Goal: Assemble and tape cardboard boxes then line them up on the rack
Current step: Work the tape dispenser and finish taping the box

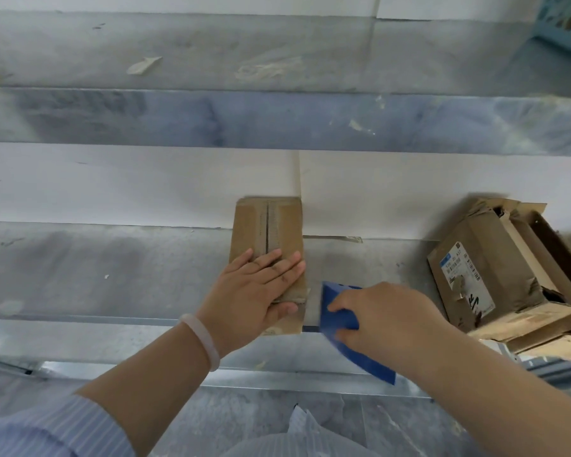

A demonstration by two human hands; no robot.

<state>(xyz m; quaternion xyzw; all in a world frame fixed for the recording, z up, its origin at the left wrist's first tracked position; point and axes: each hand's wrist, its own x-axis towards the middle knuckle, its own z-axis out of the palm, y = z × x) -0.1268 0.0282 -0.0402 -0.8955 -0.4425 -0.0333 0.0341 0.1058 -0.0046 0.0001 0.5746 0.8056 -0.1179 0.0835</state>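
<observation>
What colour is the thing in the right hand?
Blue. The plastic tool held in the right hand shows best in the head view.

Small brown cardboard box on grey metal rack shelf; left hand atop near end. Blue plastic tool, in right hand, just right of box. Torn brown carton farther right.

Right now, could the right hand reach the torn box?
Probably yes: nothing lies between the right hand and the torn box, though that hand grips a blue tape dispenser.
</observation>
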